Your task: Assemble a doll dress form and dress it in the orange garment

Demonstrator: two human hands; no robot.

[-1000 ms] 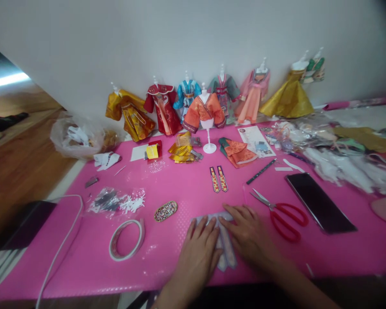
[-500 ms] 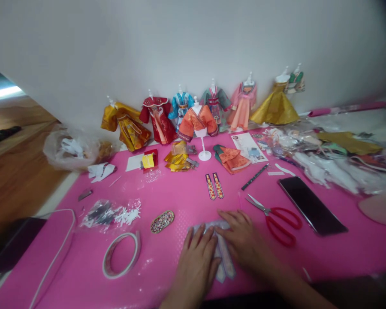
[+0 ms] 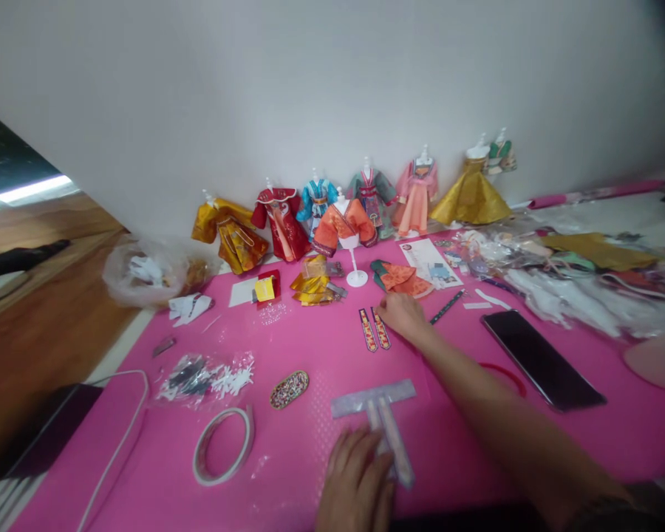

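Right hand (image 3: 406, 319) now leaving the pale T-shaped piece (image 3: 374, 399) and reaching the patterned strips (image 3: 368, 334) — fingers bunching at one strip's top, grip closure unclear — left hand (image 3: 357, 476) lying lower than before, grip open, touching the pale piece's stem on the desk (image 3: 288, 465).

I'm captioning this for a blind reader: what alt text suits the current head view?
The left hand rests on pale strips laid in a T on a pink tabletop, while the right hand is at two small patterned strips farther back. Behind them is a row of miniature garments.
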